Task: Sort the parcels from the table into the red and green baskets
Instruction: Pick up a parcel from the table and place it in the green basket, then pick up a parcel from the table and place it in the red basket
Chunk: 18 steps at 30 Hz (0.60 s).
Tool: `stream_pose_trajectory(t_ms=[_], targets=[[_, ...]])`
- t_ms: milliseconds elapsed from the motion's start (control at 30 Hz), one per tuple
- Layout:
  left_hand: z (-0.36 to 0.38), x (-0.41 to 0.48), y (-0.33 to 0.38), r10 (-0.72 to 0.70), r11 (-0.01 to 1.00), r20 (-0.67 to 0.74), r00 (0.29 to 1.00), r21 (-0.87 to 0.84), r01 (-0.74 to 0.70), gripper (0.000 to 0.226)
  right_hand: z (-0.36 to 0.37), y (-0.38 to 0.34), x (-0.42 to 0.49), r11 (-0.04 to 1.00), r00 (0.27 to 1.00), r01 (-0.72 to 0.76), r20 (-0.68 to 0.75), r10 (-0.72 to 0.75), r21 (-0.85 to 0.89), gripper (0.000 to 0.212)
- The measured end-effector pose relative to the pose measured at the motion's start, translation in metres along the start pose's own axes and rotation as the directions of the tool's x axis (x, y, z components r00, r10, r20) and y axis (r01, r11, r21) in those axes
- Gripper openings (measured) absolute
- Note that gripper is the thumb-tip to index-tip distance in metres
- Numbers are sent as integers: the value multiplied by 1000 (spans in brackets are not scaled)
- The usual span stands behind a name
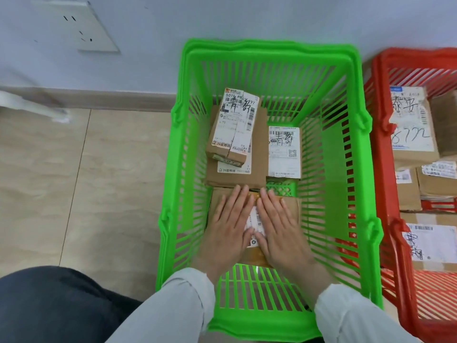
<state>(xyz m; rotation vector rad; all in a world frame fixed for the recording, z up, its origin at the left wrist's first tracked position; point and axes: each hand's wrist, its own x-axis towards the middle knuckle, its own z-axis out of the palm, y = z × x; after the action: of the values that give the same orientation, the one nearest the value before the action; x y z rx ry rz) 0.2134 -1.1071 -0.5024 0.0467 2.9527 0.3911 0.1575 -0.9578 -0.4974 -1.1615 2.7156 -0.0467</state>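
Straight fingers (241, 194) of both hands lie flat on a parcel (291, 206), grasping nothing: the left hand (228, 225) and right hand (279, 224) press it side by side. The parcel sits at the near end of the green basket (356, 134), with three labelled boxes (232, 127) beyond it. The red basket (376, 78) stands just beside, holding more boxes.
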Motion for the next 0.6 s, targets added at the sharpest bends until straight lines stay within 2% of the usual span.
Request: stream_pose_trajectory(t_ms=[100, 233, 333, 367, 433, 500, 533, 567, 600], targets=[[-4, 2, 2, -16, 1000, 25, 1000, 25, 16, 61, -3, 2, 1, 1000, 1000, -5, 21, 5, 5, 62], [-23, -8, 3, -87, 992, 200, 976, 105, 67, 63, -18, 0, 2, 999, 986, 42, 158, -46, 31, 62], [-66, -12, 12, -145, 986, 324, 935, 122, 111, 67, -69, -7, -1, 975, 979, -60, 202, 17, 212, 67], [-88, -11, 19, -173, 983, 318, 932, 109, 145, 67, -94, -9, -4, 941, 984, -115, 165, 65, 318, 71], [-149, -8, 43, -204, 979, 274, 940, 40, 201, 66, -151, -12, -13, 812, 967, -254, 148, 206, 525, 76], [-214, -8, 74, -228, 953, 300, 926, -127, 276, 58, -216, -13, -27, 640, 916, -387, 198, 348, 664, 70], [-246, -9, 91, -283, 891, 357, 890, -245, 381, 53, -249, -13, -35, 541, 878, -447, 236, 415, 712, 63], [-278, -9, 107, -350, 781, 415, 840, -365, 506, 48, -283, -12, -44, 431, 835, -495, 276, 475, 754, 58], [-311, -11, 125, -394, 627, 487, 779, -477, 616, 43, -317, -10, -54, 325, 797, -522, 315, 515, 789, 55]])
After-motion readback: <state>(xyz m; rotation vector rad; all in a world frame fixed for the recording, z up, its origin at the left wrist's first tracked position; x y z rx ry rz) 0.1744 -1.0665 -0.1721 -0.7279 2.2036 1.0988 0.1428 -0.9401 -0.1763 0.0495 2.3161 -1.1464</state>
